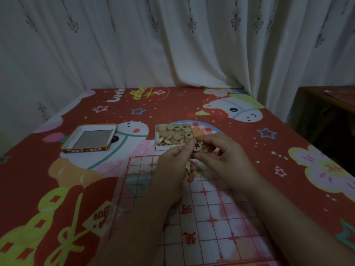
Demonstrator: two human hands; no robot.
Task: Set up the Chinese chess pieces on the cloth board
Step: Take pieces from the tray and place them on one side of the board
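Over the red tablecloth [172, 104], the right hand [226, 162] pinches a chariot piece [197, 145]; the left hand [171, 169] cups several pieces [187, 169].

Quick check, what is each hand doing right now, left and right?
Left hand: curled round several chess pieces.
Right hand: pinching one black-marked chess piece between thumb and forefinger.

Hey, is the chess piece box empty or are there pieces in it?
Not empty: the box is open and piled with round pieces; its lid lies apart to its left.
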